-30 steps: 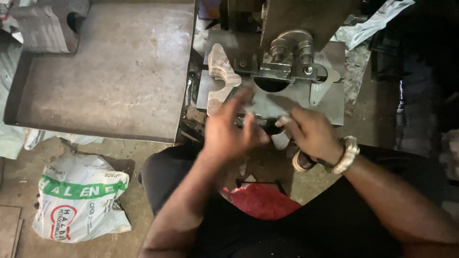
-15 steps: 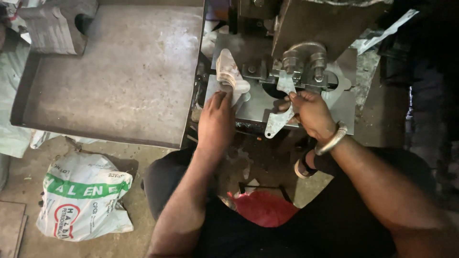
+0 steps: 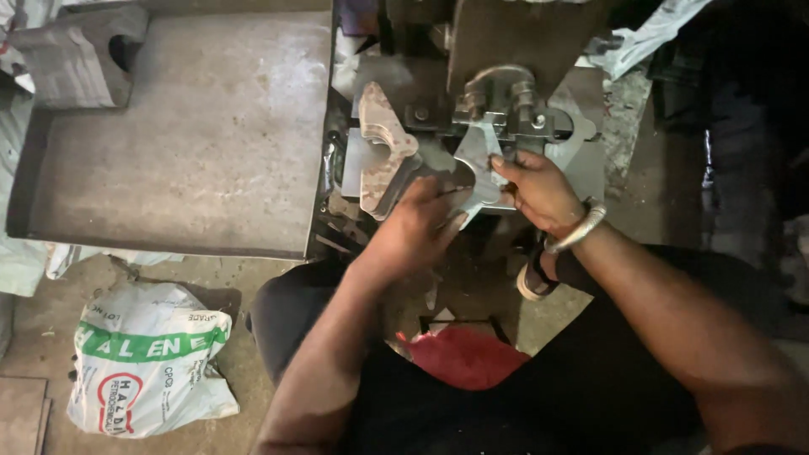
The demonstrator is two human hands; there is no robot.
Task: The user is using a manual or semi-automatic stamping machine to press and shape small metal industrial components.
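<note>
Two bare hands meet at the front of a dark metal press (image 3: 497, 93). The left hand (image 3: 417, 227) is curled, its fingers closed on the lower edge of a flat grey metal blank (image 3: 479, 173), while the right hand (image 3: 539, 192) pinches the blank's right side, thumb and fingers shut on it. The blank lies tilted on the press bed, just below the rounded clamp, between the two hands. A steel bangle (image 3: 577, 229) circles the right wrist. Just left of the left hand, a stack of cut metal pieces (image 3: 381, 152) leans on the bed. Further left sits a wide steel tray (image 3: 185, 135). On the floor below it lies a white sack with a green band (image 3: 147, 358), and a red cloth (image 3: 463, 354) rests on the person's lap.
</note>
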